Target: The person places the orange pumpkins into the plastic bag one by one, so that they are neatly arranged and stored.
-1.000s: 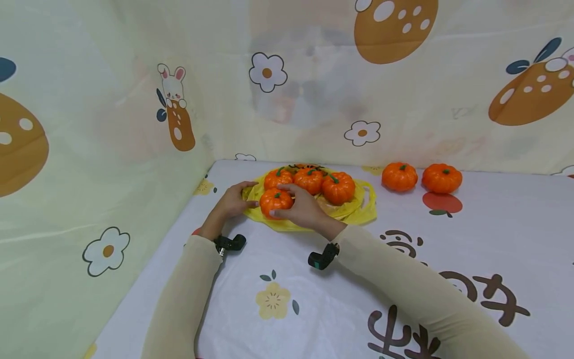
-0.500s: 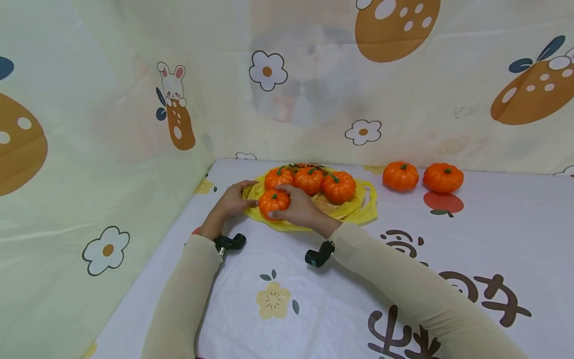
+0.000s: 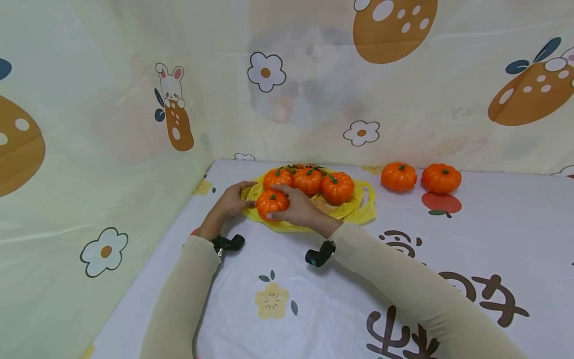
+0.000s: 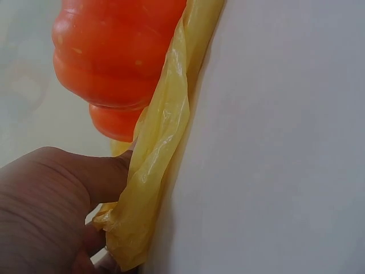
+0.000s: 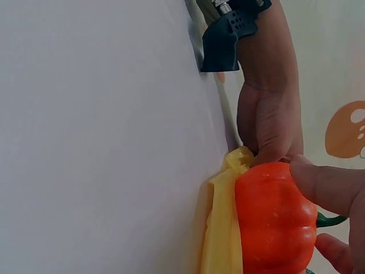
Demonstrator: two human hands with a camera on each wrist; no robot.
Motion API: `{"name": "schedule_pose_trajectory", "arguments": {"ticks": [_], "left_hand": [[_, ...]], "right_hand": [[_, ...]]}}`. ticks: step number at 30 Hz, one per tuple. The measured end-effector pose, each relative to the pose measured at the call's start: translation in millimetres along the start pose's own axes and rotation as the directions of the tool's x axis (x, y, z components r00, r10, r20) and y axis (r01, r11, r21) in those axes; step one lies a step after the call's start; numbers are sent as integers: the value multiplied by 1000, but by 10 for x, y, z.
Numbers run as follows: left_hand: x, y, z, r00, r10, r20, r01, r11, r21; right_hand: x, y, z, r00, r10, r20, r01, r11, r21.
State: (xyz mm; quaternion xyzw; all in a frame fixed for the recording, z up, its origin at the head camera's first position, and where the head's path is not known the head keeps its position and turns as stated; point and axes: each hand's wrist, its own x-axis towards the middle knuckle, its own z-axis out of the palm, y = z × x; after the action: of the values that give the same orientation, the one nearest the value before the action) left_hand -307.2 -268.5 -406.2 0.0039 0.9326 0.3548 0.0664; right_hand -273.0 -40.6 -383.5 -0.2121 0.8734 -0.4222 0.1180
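A small orange pumpkin [image 3: 271, 205] with a green stem is gripped in my right hand [image 3: 298, 207] over the near left part of a yellow plastic bag [image 3: 361, 214]. The right wrist view shows the thumb and fingers around the top of this pumpkin [image 5: 275, 220], low against the yellow film. My left hand [image 3: 230, 203] pinches the bag's left edge; in the left wrist view the thumb presses on the crumpled film [image 4: 157, 154], its other fingers partly hidden. Behind the held pumpkin, three more pumpkins [image 3: 337, 188] lie in a row on the bag.
Two further pumpkins [image 3: 399, 176] sit at the back right, by the patterned wall cloth [image 3: 309, 99]. A white printed cloth [image 3: 341, 304] covers the table. The side wall cloth [image 3: 107, 179] rises close to the left arm.
My right hand has shifted slightly left with the pumpkin, bringing it nearer the left hand. The left hand stays at the bag's edge, and the other pumpkins have not moved.
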Motion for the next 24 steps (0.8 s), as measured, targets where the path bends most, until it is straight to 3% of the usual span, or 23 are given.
{"name": "schedule_pose_trajectory", "arguments": {"ticks": [6,12,17,20,24], "left_hand": [[-9,-2,13,1000,-25,6,25,1000,5],[17,-3,1,998,-54,-23,54,999,-3],[27,-14,1,998,-58,-20,58,998,10],[32,-16,13,999,-49,-15,49,999,11],[33,-9,29,999,-45,-3,45,999,17]], "right_hand": [[-135,79,-145,1000,-23,0,23,999,34],[-393,216,-527,992,-35,-122,40,998,41],[-646,368,-857,974,-51,-222,68,995,72],[-785,467,-1039,959,-23,-281,46,996,75],[-946,587,-1279,922,12,-388,15,998,67]]}}
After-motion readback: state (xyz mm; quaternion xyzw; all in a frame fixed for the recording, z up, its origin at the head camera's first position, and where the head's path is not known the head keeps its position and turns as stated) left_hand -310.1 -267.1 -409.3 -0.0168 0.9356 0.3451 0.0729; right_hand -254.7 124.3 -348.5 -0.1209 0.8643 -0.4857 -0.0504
